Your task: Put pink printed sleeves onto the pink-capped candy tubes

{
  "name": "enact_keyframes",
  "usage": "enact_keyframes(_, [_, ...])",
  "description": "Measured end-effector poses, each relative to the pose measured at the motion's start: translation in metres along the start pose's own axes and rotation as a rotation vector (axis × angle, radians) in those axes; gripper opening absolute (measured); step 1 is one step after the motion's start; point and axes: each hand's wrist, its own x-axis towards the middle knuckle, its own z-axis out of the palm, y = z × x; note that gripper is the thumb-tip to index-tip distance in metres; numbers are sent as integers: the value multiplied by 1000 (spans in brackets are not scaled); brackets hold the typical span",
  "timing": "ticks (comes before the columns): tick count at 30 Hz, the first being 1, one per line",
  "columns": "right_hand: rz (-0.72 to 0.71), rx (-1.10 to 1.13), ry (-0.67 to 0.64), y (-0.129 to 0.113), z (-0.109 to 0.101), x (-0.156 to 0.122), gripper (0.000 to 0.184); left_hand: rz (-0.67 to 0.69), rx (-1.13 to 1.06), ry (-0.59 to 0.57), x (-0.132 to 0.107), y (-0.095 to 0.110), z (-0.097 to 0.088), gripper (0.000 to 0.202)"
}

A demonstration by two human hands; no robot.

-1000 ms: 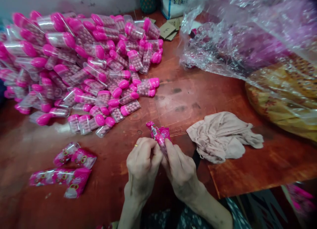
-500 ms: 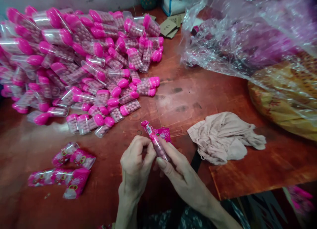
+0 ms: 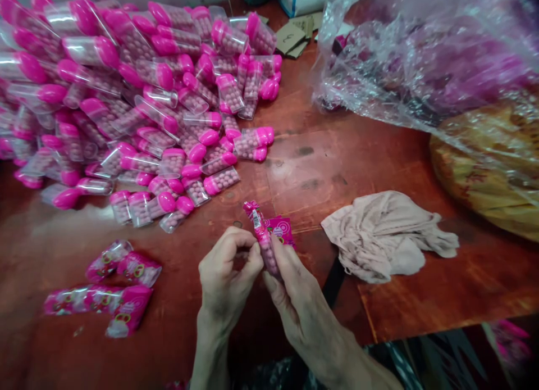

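Observation:
In the middle of the head view, a clear candy container full of small pink balls has a printed pink sleeve around its far end. My right hand grips it from the right, thumb on the near side and fingers along the far side. My left hand is closed, its thumb and index finger pinched against the container's left edge at the sleeve. What exactly lies between those fingertips is partly hidden. Just beyond my right fingers lie flat pink printed sleeves on the wooden table.
A large heap of pink-capped candy containers covers the back left. Several sleeved containers lie at the front left. To the right are a crumpled cloth, a clear plastic bag and a yellow round item. Cardboard pieces lie behind.
The view has shifted slightly. My right hand has turned and closed further over the near end of the container, which stands a little steeper. The left hand keeps its pinch at the edge.

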Motion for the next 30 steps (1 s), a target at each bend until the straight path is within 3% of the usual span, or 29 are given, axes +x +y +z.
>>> enact_keyframes(7, [68, -70, 12, 0, 4, -1, 47, -134, -129, -51, 0, -3, 2, 12])
enact_keyframes(16, [61, -105, 38, 1, 4, 1, 47, -116, -190, -50, -5, -7, 7, 14])
enact_keyframes(22, [-53, 52, 111, 6, -4, 10, 44, -102, -231, -13, -6, -9, 9, 12])
enact_keyframes(30, [49, 296, 128, 9, -7, 15, 65, -149, -323, -5, -8, -11, 9, 8])
